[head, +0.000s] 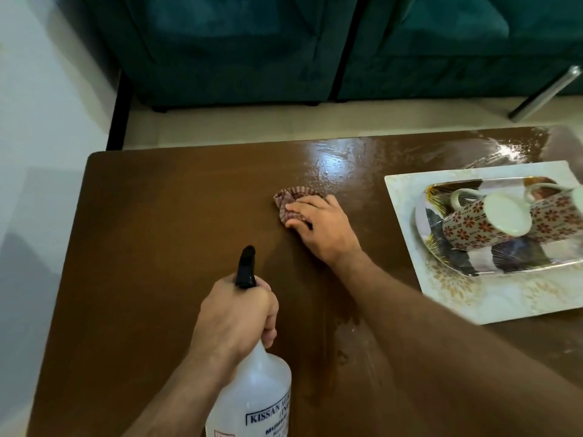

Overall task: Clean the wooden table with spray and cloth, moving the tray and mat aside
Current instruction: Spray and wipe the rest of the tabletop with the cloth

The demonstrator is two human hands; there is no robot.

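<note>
Brown wooden counter (142,247), dry at its left end. Left hand (235,313) is wrapped round the neck of the spray bottle (252,392), nozzle aimed at that unwiped stretch, likely ready to wet it. Right hand (318,228) lies flat, fingers pressing the checked cloth (288,201) onto the counter mid-surface, beside wet streaks. Further right, the mat (492,298) carries the tray (517,263) with two mugs (492,222); together they cover the right end and block wiping there.

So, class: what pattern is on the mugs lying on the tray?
Red flower motifs on a white ground, on both mugs; clearest in the head view.
</note>
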